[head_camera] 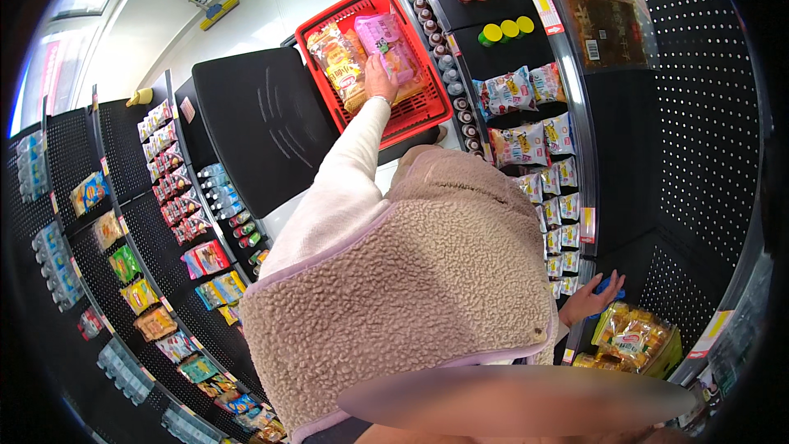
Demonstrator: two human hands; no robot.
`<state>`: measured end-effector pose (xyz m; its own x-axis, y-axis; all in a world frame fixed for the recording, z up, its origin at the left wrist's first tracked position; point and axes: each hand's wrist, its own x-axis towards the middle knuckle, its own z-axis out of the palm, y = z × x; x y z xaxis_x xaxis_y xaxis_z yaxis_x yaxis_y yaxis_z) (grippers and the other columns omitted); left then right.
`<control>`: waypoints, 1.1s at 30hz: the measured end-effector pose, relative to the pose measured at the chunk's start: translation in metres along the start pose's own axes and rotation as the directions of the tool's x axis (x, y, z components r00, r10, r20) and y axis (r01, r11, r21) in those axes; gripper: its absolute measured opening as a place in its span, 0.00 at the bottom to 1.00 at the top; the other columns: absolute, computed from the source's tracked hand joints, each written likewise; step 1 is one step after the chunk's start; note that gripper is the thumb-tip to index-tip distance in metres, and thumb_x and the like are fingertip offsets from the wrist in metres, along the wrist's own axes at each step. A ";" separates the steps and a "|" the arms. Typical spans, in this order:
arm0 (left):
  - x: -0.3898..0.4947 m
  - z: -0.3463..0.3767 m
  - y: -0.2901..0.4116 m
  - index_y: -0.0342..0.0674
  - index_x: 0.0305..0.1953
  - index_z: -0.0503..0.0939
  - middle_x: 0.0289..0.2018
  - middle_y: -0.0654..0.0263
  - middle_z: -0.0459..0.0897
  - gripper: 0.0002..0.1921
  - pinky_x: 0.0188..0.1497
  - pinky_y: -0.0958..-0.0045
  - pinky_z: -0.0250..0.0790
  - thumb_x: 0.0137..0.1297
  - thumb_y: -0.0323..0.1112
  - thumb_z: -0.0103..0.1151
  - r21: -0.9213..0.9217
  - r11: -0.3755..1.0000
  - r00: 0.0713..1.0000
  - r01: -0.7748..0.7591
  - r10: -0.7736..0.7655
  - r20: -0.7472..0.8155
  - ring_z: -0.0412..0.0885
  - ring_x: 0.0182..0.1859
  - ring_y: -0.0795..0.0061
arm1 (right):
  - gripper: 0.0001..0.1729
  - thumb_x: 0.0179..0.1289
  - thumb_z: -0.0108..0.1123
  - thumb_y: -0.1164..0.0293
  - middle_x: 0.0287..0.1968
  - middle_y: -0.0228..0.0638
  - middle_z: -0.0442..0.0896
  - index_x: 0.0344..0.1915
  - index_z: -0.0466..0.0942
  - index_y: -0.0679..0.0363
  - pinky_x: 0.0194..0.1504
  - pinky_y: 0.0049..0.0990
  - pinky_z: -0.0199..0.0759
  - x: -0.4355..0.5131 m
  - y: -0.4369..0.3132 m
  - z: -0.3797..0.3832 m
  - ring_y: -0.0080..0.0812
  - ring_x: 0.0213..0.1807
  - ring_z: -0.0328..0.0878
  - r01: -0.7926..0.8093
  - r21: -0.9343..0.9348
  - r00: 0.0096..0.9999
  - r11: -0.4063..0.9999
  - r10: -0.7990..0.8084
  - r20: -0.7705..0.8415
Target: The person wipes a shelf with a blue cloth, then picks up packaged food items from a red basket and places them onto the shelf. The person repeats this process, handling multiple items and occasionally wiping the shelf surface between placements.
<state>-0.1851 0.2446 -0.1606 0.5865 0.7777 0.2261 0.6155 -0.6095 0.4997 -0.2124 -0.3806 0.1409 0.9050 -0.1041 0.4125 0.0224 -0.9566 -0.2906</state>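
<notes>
A red plastic shopping basket (439,112) stands ahead of me on a black surface. Inside it lie a pink snack package (377,34) and a yellow-brown bread package (338,68). My left hand (382,79) reaches into the basket and grips the near edge of the pink package; some of its fingers are hidden. Off to my right, my right hand (590,301) is at a black shelf with its fingers apart. A small blue thing (613,290) shows behind those fingers, too covered to identify. Just beyond that hand is a green carton of wrapped bread (638,339).
Shelves on the right hold bagged snacks (506,94), yellow-lidded canisters (491,34) and a row of bottles (453,81). Left shelves carry snack packets (179,188) and water bottles (58,265). A black padded panel (265,129) lies beside the basket. A mop (219,12) rests on the floor.
</notes>
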 end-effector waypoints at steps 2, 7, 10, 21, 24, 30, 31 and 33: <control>0.000 0.016 0.013 0.32 0.66 0.61 0.61 0.43 0.70 0.41 0.67 0.54 0.66 0.54 0.38 0.72 -0.031 0.983 0.982 0.178 -0.176 0.071 0.70 0.64 0.44 | 0.18 0.75 0.56 0.70 0.69 0.52 0.71 0.59 0.77 0.66 0.63 0.43 0.69 -0.003 -0.005 -0.001 0.53 0.68 0.70 0.022 0.013 1.000 1.000 -0.022 0.015; 0.026 0.037 0.026 0.33 0.60 0.64 0.59 0.42 0.76 0.44 0.62 0.53 0.73 0.50 0.54 0.77 0.041 0.717 0.689 0.696 -0.683 0.243 0.78 0.60 0.43 | 0.17 0.75 0.55 0.71 0.69 0.52 0.71 0.59 0.77 0.67 0.66 0.43 0.66 -0.010 -0.013 -0.015 0.53 0.69 0.70 0.044 -0.016 0.997 0.999 -0.043 0.058; 0.036 0.038 0.031 0.33 0.60 0.66 0.59 0.43 0.76 0.46 0.62 0.54 0.73 0.48 0.56 0.77 0.108 0.649 0.623 0.753 -0.757 0.197 0.78 0.61 0.46 | 0.17 0.75 0.55 0.71 0.69 0.52 0.71 0.59 0.77 0.67 0.66 0.43 0.66 -0.017 -0.016 -0.025 0.53 0.69 0.70 0.019 -0.012 0.997 1.000 -0.018 0.081; 0.047 0.041 -0.003 0.27 0.48 0.82 0.47 0.43 0.86 0.38 0.53 0.55 0.79 0.40 0.50 0.80 0.082 0.730 0.680 0.679 -0.667 0.306 0.86 0.50 0.47 | 0.19 0.68 0.57 0.77 0.71 0.50 0.69 0.58 0.75 0.68 0.67 0.41 0.65 -0.039 -0.040 -0.025 0.53 0.68 0.71 -0.076 0.073 0.988 0.994 0.066 0.138; 0.046 0.045 -0.008 0.29 0.51 0.80 0.46 0.43 0.86 0.37 0.54 0.56 0.78 0.42 0.48 0.79 0.041 0.701 0.665 0.712 -0.692 0.280 0.86 0.50 0.47 | 0.19 0.66 0.58 0.79 0.71 0.49 0.71 0.57 0.76 0.67 0.67 0.40 0.65 -0.031 -0.045 -0.017 0.52 0.68 0.72 -0.047 0.127 0.992 0.991 0.031 0.126; 0.036 0.028 -0.006 0.26 0.46 0.76 0.42 0.45 0.85 0.32 0.50 0.58 0.76 0.46 0.43 0.79 -0.282 0.765 0.812 0.579 -0.573 0.112 0.84 0.44 0.50 | 0.20 0.64 0.58 0.81 0.69 0.48 0.73 0.56 0.77 0.65 0.67 0.38 0.67 0.008 -0.074 0.009 0.49 0.67 0.74 -0.016 0.287 0.987 0.958 -0.031 0.159; 0.035 0.019 -0.002 0.26 0.46 0.75 0.41 0.48 0.85 0.31 0.48 0.59 0.76 0.48 0.42 0.79 -0.314 0.766 0.822 0.562 -0.561 0.102 0.84 0.42 0.53 | 0.20 0.64 0.58 0.81 0.69 0.46 0.73 0.57 0.78 0.63 0.66 0.37 0.68 0.014 -0.079 0.018 0.46 0.66 0.75 -0.024 0.328 0.988 0.944 -0.029 0.154; 0.032 0.000 0.013 0.28 0.47 0.74 0.39 0.54 0.83 0.28 0.45 0.61 0.76 0.52 0.39 0.77 -0.528 0.771 0.917 0.357 -0.396 0.043 0.82 0.40 0.60 | 0.21 0.64 0.58 0.82 0.69 0.44 0.74 0.57 0.78 0.64 0.63 0.34 0.71 0.029 -0.091 0.038 0.41 0.65 0.77 -0.062 0.467 0.978 0.882 -0.039 0.204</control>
<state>-0.1583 0.2619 -0.1466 0.3174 0.9479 -0.0266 0.4061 -0.1105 0.9071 -0.1724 -0.2862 0.1462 0.9711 -0.0087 0.2383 0.1618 -0.7100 -0.6853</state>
